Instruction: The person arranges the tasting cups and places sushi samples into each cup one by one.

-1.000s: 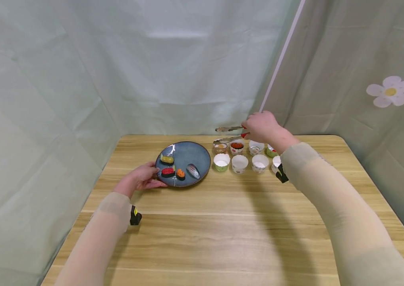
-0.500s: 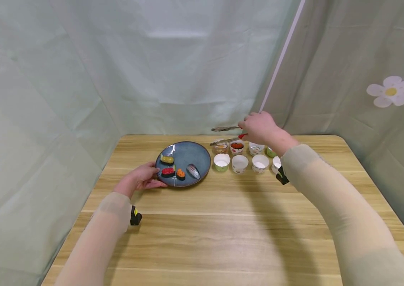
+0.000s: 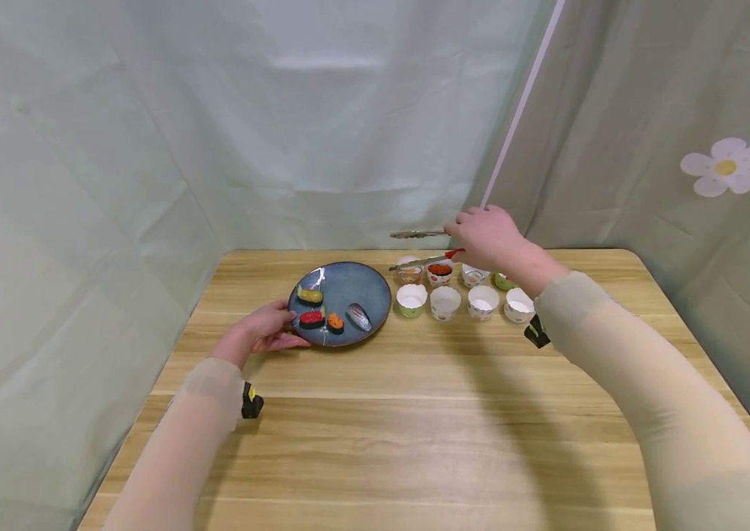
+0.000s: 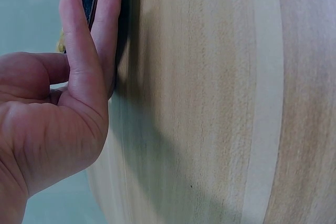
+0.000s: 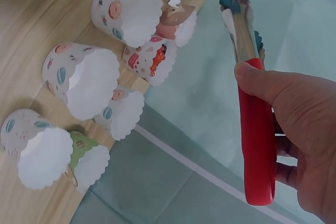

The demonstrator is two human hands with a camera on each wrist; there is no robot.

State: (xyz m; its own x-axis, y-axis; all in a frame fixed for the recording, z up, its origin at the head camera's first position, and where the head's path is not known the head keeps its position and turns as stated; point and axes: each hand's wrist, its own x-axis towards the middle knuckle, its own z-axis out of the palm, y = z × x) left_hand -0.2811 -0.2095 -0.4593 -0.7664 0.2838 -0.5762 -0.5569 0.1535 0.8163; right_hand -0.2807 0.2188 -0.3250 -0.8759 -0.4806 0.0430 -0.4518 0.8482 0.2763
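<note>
My left hand (image 3: 268,328) grips the near left rim of a round blue plate (image 3: 348,284), thumb on top and fingers beneath. On the plate sit a yellow-topped sushi piece (image 3: 310,297), a red-topped one (image 3: 312,319), an orange-topped one (image 3: 335,323) and a silver-skinned fish piece (image 3: 358,317). With my right hand (image 3: 489,237) I hold metal tongs by their red handles (image 5: 257,140). The tongs' (image 3: 421,262) arms stand apart above the back-left paper cup (image 3: 410,276), pointing left, nothing between them. A cup with orange roe (image 3: 440,271) is just beneath the tongs.
Two rows of paper cups stand right of the plate. In front are a green cup (image 3: 411,302) and several white cups (image 3: 445,304); a green cup (image 3: 504,282) at back is partly hidden by my wrist. A curtain (image 3: 348,147) hangs behind the wooden table (image 3: 375,435).
The tongs have shifted slightly left and their tips have spread wider. My right forearm has swung a little right, uncovering more of the front-right cup. My left hand and the plate stay put.
</note>
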